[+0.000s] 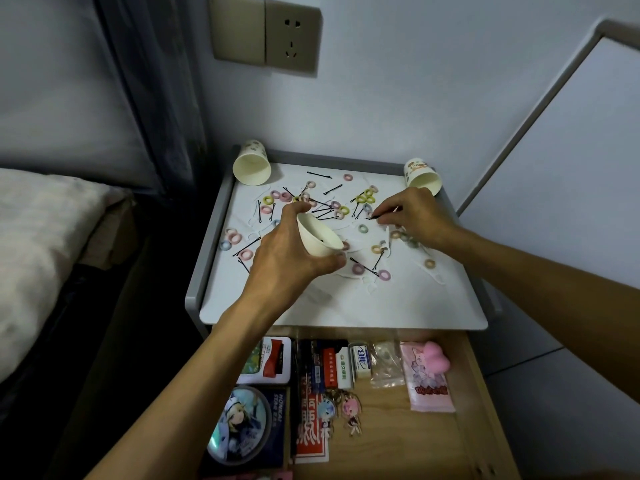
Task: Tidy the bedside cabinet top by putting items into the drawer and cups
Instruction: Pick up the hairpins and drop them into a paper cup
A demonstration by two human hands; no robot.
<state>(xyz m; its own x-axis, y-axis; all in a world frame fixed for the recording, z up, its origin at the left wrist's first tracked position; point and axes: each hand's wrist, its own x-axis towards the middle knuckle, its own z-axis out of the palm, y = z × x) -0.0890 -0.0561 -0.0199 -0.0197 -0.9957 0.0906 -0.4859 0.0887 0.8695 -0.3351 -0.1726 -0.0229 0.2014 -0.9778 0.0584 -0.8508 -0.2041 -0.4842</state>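
Observation:
My left hand (287, 258) grips a white paper cup (317, 237), tilted with its mouth toward the far left, just above the cabinet top (398, 306). My right hand (415, 216) pinches a black hairpin (375, 217) over the right middle of the top. Several small pastel hair ties (363, 199) and black hairpins (320, 213) lie scattered over the white surface. A second paper cup (251, 166) lies on its side at the back left corner, and a third cup (423, 176) lies tipped at the back right corner.
Below the top, the wooden drawer (398, 427) stands pulled out, holding boxes, a round badge, keychain figures, an eraser and a pink packet. A bed (38, 244) is at the left, a wall socket (292, 39) behind, a white panel at the right.

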